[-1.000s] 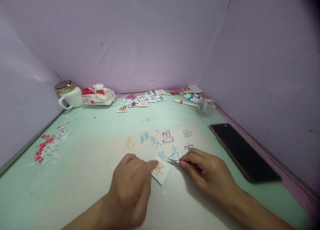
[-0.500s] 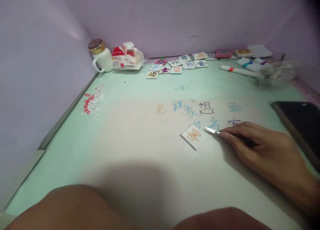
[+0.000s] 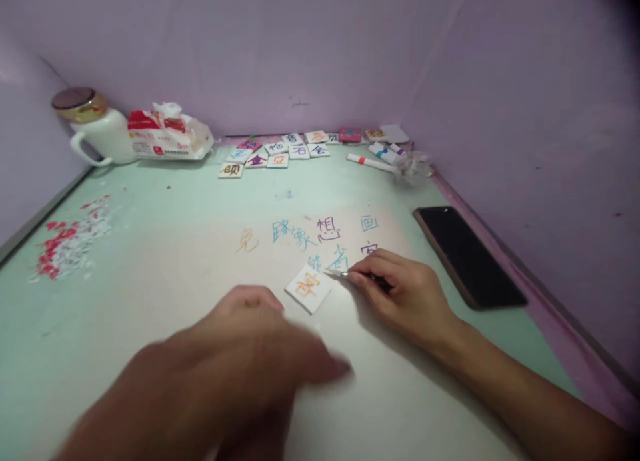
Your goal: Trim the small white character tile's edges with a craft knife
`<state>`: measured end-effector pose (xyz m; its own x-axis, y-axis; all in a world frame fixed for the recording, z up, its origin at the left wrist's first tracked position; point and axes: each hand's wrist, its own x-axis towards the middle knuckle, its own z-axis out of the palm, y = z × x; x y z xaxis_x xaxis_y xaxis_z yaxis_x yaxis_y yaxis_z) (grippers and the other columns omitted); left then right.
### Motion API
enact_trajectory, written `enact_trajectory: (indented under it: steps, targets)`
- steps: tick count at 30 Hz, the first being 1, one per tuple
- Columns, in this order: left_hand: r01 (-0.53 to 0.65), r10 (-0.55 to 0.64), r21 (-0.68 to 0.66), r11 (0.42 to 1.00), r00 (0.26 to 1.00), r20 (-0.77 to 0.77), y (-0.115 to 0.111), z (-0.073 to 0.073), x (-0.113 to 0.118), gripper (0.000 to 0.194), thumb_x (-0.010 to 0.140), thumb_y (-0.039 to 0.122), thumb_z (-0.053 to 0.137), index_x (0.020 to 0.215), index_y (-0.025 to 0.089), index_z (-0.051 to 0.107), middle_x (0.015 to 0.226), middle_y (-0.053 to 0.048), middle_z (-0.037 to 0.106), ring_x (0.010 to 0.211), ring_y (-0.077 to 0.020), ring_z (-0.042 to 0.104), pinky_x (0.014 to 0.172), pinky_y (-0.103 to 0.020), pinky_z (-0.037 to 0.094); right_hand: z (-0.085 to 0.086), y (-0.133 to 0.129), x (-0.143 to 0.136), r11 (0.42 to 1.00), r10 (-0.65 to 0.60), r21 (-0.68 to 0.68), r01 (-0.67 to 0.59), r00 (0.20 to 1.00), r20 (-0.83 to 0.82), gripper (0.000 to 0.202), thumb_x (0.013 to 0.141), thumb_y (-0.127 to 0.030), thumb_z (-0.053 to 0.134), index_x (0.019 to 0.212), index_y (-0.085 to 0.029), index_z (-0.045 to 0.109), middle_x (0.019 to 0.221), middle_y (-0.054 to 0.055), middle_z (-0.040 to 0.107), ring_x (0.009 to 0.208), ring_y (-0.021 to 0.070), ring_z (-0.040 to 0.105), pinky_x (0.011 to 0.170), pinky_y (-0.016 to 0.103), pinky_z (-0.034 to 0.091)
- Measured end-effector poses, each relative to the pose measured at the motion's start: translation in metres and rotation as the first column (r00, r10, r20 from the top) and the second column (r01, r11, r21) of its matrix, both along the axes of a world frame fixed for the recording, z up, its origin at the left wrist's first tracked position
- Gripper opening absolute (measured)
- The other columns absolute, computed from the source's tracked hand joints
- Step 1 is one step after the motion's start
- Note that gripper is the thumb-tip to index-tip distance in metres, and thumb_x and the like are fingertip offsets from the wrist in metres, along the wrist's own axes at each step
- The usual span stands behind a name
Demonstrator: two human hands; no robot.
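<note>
One tissue pack, sheet poking out, beside lidded mug. Right grip pinching knife; left grip blurred, can't tell.

white square tile | bore an orange character, lay flat on the counter, turned cornerwise | slim knife | had a silvery blade and dark, partly covered handle, was held with its tip leftward by the tile's far right edge; contact was unclear
</note>
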<state>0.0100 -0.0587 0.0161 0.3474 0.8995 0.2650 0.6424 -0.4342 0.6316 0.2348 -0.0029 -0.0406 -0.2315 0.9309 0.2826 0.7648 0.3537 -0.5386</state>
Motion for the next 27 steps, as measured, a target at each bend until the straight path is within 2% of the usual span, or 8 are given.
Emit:
enact_trajectory:
  steps: [2,4,6,8,11,16,27]
  targets:
    - [0.059,-0.055,0.055,0.997,0.996,-0.073,0.024,-0.004,-0.002,0.029,0.083,0.027,0.050,0.110,0.031,0.058,0.104,0.000,0.065,0.095,-0.0239,0.061,0.081,-0.042,0.050,0.000,-0.001,0.000,1.000,0.014,-0.015,-0.014,1.000,-0.010,0.016,0.083,-0.022,0.055,0.078,-0.018,0.069,0.073,0.002,0.068,0.066,0.0159,0.061,0.055,0.026,0.042]
    - [0.071,-0.030,0.161,0.984,0.970,-0.243,0.038,-0.016,0.000,0.038,0.079,0.031,0.057,0.115,0.019,0.055,0.111,-0.011,0.062,0.096,-0.0302,0.058,0.078,-0.048,0.050,0.000,-0.003,0.000,0.999,0.022,-0.026,-0.023,0.999,-0.026,0.017,0.084,-0.022,0.054,0.078,-0.018,0.069,0.072,0.002,0.067,0.065,0.0158,0.061,0.056,0.027,0.041]
    - [0.062,0.016,0.196,0.979,0.929,-0.370,0.045,-0.030,0.005,0.051,0.076,0.035,0.061,0.118,0.009,0.051,0.111,-0.018,0.060,0.094,-0.0337,0.057,0.075,-0.052,0.049,-0.001,-0.004,-0.001,0.999,0.026,-0.023,-0.027,0.999,-0.040,0.017,0.084,-0.022,0.054,0.077,-0.019,0.069,0.071,0.002,0.066,0.064,0.0158,0.060,0.056,0.027,0.041]
    - [0.056,0.030,0.195,0.979,0.910,-0.414,0.046,-0.042,0.009,0.056,0.075,0.036,0.062,0.120,0.006,0.047,0.109,-0.020,0.059,0.092,-0.0341,0.057,0.073,-0.052,0.049,-0.002,-0.005,-0.001,0.999,0.027,-0.023,-0.029,0.998,-0.049,0.017,0.084,-0.022,0.053,0.078,-0.019,0.069,0.070,0.002,0.066,0.063,0.0158,0.059,0.056,0.027,0.041]
    - [0.068,0.016,0.191,0.979,0.913,-0.408,0.047,-0.051,0.014,0.053,0.076,0.034,0.061,0.119,0.006,0.047,0.105,-0.019,0.058,0.089,-0.0327,0.055,0.072,-0.051,0.048,-0.002,-0.004,-0.001,0.999,0.039,-0.031,-0.041,0.997,-0.061,0.017,0.084,-0.021,0.053,0.078,-0.020,0.069,0.070,0.002,0.066,0.063,0.0159,0.059,0.055,0.027,0.040]
    - [0.101,-0.035,0.175,0.979,0.939,-0.342,0.050,-0.052,0.016,0.041,0.078,0.023,0.053,0.116,0.007,0.048,0.102,-0.017,0.055,0.089,-0.0300,0.052,0.073,-0.050,0.046,-0.003,-0.004,-0.003,0.999,0.050,0.011,-0.049,0.996,-0.080,0.017,0.084,-0.021,0.053,0.078,-0.019,0.069,0.070,0.002,0.065,0.062,0.0159,0.059,0.055,0.027,0.040]
    - [0.112,-0.070,0.156,0.981,0.966,-0.250,0.053,-0.057,0.012,0.044,0.074,0.016,0.049,0.117,0.011,0.050,0.105,-0.014,0.053,0.095,-0.0296,0.050,0.080,-0.050,0.044,-0.005,-0.004,-0.007,0.998,0.051,0.036,-0.051,0.999,-0.014,0.017,0.081,-0.019,0.054,0.077,-0.020,0.071,0.069,0.002,0.065,0.062,0.0170,0.059,0.054,0.027,0.040]
